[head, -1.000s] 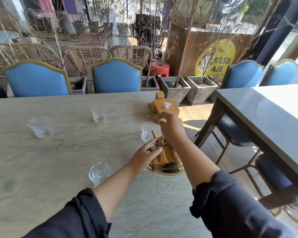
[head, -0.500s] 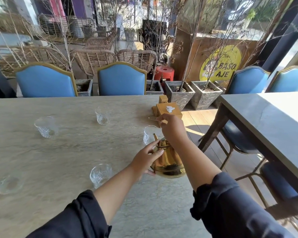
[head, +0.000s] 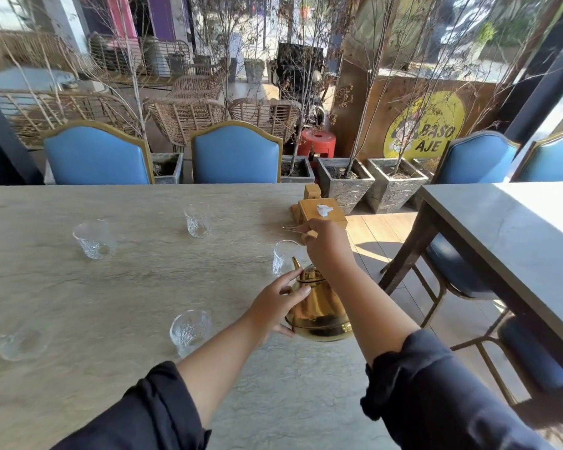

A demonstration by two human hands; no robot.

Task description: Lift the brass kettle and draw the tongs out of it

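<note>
A golden kettle (head: pixel 319 311) stands on the pale stone table (head: pixel 111 287) near its right edge. My left hand (head: pixel 275 305) rests against the kettle's left side, thumb up by the lid. Above it my right hand (head: pixel 327 246) grips the kettle's thin wire handle (head: pixel 290 228), raised over the pot. The spout points at a clear glass (head: pixel 283 256) just behind the kettle. A second glass (head: pixel 190 331) stands left of my left wrist.
More glasses stand at the far left (head: pixel 95 238), far centre (head: pixel 198 219) and near left edge (head: pixel 22 344). A wooden tissue box (head: pixel 319 212) sits behind my right hand. Blue chairs (head: pixel 236 154) line the far side; another table (head: pixel 514 232) is to the right.
The view has shifted slightly, with the camera tilting. Both hands stay on the kettle in nearly the same pose.
</note>
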